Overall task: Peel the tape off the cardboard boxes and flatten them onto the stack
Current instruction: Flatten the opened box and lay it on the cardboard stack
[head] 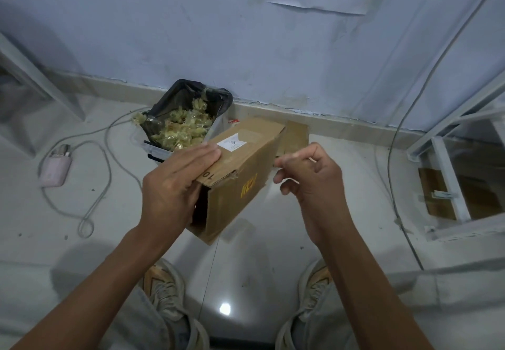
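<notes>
A brown cardboard box [240, 175] with a white label is held tilted in the air above the floor, its open end facing me. My left hand [175, 186] grips it at the near left, fingers laid flat along the top and thumb at the open end. My right hand [308, 177] is at the box's right edge with fingers curled, thumb and forefinger pinching together where the tape [275, 163] leaves the edge. The tape is clear and barely shows. A loose flap [296, 136] sticks out at the box's far end.
A black bin bag [188, 109] full of crumpled tape stands by the wall behind the box. A pink device [56, 170] with white cables lies on the floor at left. A white metal frame [448, 175] with flat cardboard [437, 202] under it is at right. My shoes [166, 292] are below.
</notes>
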`<state>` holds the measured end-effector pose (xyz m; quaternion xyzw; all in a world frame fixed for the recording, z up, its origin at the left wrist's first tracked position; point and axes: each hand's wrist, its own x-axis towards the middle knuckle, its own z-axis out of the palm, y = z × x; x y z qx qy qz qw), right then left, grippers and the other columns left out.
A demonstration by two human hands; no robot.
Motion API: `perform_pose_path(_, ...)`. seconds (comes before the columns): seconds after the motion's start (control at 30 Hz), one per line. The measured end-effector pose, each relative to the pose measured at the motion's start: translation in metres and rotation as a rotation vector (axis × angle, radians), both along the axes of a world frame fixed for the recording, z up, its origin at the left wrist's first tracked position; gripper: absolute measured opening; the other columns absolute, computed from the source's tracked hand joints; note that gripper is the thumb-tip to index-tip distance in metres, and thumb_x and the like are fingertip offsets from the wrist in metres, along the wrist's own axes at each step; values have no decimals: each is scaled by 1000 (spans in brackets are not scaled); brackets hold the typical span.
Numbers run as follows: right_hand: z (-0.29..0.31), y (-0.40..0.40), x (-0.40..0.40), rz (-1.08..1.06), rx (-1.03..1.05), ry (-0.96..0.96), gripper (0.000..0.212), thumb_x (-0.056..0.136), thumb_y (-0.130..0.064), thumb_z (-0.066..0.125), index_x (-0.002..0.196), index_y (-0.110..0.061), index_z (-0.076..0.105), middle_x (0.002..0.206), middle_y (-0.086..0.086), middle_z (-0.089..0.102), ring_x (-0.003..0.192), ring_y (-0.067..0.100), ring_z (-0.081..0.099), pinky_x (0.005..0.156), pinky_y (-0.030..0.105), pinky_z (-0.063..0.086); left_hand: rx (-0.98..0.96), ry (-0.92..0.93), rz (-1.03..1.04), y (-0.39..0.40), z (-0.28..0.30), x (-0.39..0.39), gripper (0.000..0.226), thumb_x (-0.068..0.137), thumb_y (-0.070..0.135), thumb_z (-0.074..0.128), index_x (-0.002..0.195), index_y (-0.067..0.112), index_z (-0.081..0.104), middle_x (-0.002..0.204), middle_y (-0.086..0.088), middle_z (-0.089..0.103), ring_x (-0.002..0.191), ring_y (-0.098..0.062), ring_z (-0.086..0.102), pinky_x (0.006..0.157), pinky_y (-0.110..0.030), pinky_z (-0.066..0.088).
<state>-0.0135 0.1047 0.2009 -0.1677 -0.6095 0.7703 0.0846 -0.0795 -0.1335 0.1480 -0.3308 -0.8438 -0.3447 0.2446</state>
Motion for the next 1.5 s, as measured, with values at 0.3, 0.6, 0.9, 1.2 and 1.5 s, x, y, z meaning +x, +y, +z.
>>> perform_pose_path(0.3, -25, -11, -19, 129, -92, -93, 16, 98, -7, 69, 113, -6, 72, 89, 14, 73, 75, 21, 68, 63, 27, 53, -74, -57, 62, -14, -19, -12, 33, 99, 13, 67, 131, 8, 69, 134, -5, 68, 128, -21, 64, 104, -50, 54)
perform_pose_path(0.6, -50, -94, -204, 435, 212, -206, 24, 107, -3, 49, 101, -3, 73, 83, 13, 71, 65, 17, 67, 60, 26, 57, -56, -215, 217, -49, -44, -19, 40, 88, 6, 68, 125, 19, 75, 128, 1, 71, 116, -17, 69, 96, -43, 59)
perform_pose_path(0.9, -116, -144, -317, 591, 580, -364, 19, 103, -15, 62, 110, -4, 75, 121, 24, 69, 96, 27, 72, 73, 34, 63, 40, -298, 279, -70, -47, -25, 39, 89, 20, 58, 124, 17, 75, 128, 1, 72, 116, -17, 69, 99, -37, 58)
perform_pose_path(1.2, -71, -119, -275, 855, 1015, -178, 21, 102, -19, 63, 101, 0, 72, 108, 13, 74, 103, 19, 68, 97, 43, 54, 141, -323, 319, -78, -52, -37, 53, 70, -16, 68, 113, 13, 79, 121, 5, 73, 124, -17, 60, 105, -31, 48)
perform_pose_path(1.5, 5, -61, -121, 1099, 1217, 111, 92, 86, -67, 71, 162, -44, 24, 167, -18, 27, 149, 0, 23, 123, 31, 23, 370, -339, 99, -51, -7, -28, 42, 63, -14, 88, 95, 11, 79, 121, -2, 67, 115, -19, 64, 82, -39, 58)
